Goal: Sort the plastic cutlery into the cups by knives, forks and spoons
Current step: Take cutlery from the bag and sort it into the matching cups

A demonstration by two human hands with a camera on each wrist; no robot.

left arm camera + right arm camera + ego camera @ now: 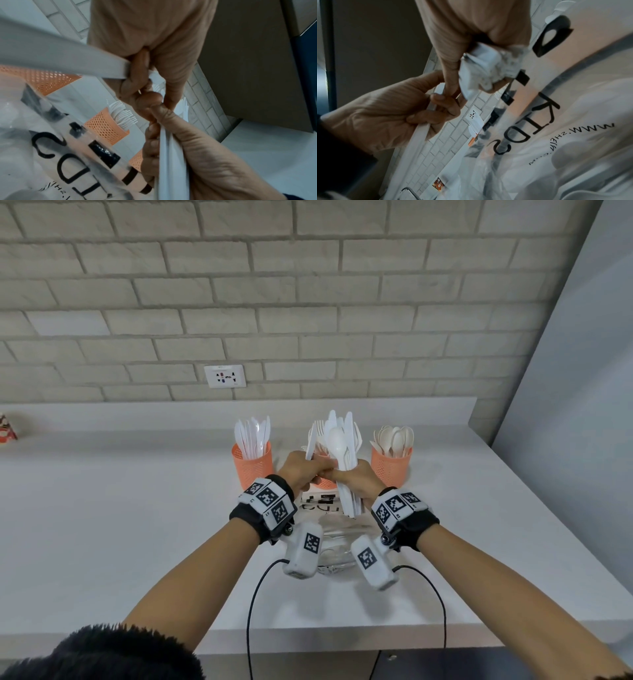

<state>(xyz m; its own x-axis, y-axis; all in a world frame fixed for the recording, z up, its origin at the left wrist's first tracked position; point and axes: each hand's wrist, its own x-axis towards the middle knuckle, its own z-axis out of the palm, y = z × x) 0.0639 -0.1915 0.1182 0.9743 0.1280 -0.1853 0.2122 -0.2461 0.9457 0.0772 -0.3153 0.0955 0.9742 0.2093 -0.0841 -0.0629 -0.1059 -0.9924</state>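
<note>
My right hand [356, 481] grips an upright bundle of white plastic cutlery [344, 446], with a spoon and knives showing at its top. My left hand [303, 467] pinches one white knife [310, 445] at the bundle's left side. The left wrist view shows that knife [68, 58] in my left fingers [137, 75], and the bundle [167, 162] in my right hand. Behind the hands stand three orange mesh cups: the left cup [252, 465] holds knives, the middle cup [106, 128] holds forks, and the right cup [391, 470] holds spoons.
A clear plastic bag with black lettering [334, 537] lies on the white counter [137, 508] under my wrists. A brick wall with a socket [225, 376] stands behind the cups. A small red-patterned object [7, 433] sits at the far left. A grey panel [565, 405] bounds the right side.
</note>
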